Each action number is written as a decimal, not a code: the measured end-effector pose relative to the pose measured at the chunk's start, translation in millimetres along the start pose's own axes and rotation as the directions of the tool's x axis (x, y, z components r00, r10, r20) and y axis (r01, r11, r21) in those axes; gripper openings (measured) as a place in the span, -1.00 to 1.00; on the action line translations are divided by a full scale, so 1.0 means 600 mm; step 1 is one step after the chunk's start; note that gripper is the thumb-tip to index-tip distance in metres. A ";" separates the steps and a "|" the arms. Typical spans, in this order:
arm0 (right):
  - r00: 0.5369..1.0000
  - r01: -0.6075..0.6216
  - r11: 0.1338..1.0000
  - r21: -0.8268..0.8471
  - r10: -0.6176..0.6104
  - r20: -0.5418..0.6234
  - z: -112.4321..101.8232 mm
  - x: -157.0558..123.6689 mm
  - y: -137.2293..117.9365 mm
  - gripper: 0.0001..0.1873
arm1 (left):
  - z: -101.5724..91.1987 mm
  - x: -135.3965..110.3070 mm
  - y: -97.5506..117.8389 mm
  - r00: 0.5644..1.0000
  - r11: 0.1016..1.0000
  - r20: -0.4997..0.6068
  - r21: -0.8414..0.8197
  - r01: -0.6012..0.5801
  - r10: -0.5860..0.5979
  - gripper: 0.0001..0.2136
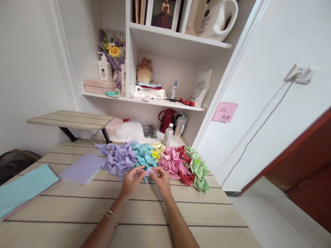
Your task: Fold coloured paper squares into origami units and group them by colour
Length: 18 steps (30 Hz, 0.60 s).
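Between my two hands is a small folded piece of purple paper (149, 171), held just above the table. My left hand (133, 179) pinches its left side with fingers closed. On the other side, my right hand (161, 179) grips it between thumb and fingers. Right behind the hands lie heaps of folded paper boats sorted by colour: purple boats (120, 158), blue boats (143, 154), yellow boats (156, 151), pink boats (173, 162), red boats (186, 177) and green boats (200, 172). The held paper's exact fold is partly covered by fingers.
Purple paper sheets (81, 167) and a blue paper stack (28, 187) lie left on the slatted table (144, 213). A small raised stand (71, 119) is at the back left. Behind the boats stand a clear bottle (168, 135) and a red jug (167, 120) by the shelves.
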State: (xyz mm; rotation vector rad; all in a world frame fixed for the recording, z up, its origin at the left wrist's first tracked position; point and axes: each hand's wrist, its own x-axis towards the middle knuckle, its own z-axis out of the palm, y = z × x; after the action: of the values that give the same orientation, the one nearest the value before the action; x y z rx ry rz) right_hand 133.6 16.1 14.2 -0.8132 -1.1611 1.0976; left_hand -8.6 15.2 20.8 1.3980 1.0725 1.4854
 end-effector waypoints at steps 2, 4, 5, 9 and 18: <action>1.000 -0.006 1.000 -0.008 0.006 -0.005 0.001 -0.001 -0.001 -0.69 | 0.002 -0.002 0.001 1.000 1.000 0.013 0.003 0.018 -0.018 -0.74; 1.000 -0.018 1.000 -0.023 0.018 0.012 -0.002 -0.001 -0.003 -0.69 | 0.003 -0.002 0.002 0.999 1.000 0.039 0.013 0.006 -0.006 -0.75; 0.999 -0.026 0.999 -0.032 0.027 0.027 -0.004 0.000 -0.004 -0.69 | 0.003 -0.002 0.003 0.998 1.000 0.056 0.011 0.005 -0.006 -0.74; 0.993 -0.058 0.997 -0.047 0.062 0.098 -0.012 0.002 -0.012 -0.68 | 0.002 0.002 -0.001 0.983 0.985 0.137 -0.101 0.139 -0.124 -0.71; 0.985 0.058 0.996 -0.066 -0.047 0.166 -0.007 0.000 -0.017 -0.63 | 0.004 0.000 -0.002 0.918 0.850 0.166 -0.348 0.397 -0.361 -0.71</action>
State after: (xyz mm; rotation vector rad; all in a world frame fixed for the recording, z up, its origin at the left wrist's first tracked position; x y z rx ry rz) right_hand 140.2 13.5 22.8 -0.7524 -1.3582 1.1007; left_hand -6.4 15.7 20.0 0.9127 0.8837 1.2366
